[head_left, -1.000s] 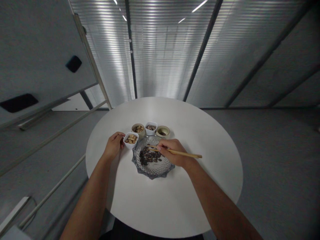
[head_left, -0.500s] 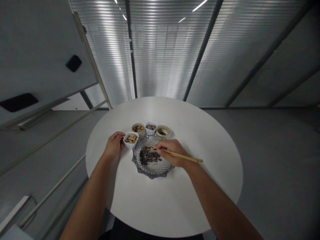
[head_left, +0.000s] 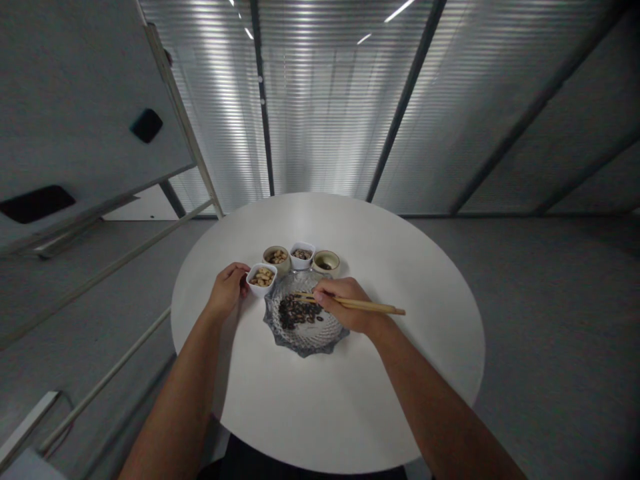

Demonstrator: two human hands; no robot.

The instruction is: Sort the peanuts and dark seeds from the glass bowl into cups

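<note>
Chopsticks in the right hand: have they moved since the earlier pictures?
Yes, slightly. Against the glass plate, the chopsticks have swung upward in the view at their back ends since half a second ago.

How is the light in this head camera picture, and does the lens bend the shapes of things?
In the head view, bright bands of glare run down the ribbed translucent wall panels behind the round white table; the picture's corners fall dark; wide-angle distortion slants the straight frames and stretches the bare right forearm; the dark seeds in the cut-glass dish look small.
</note>
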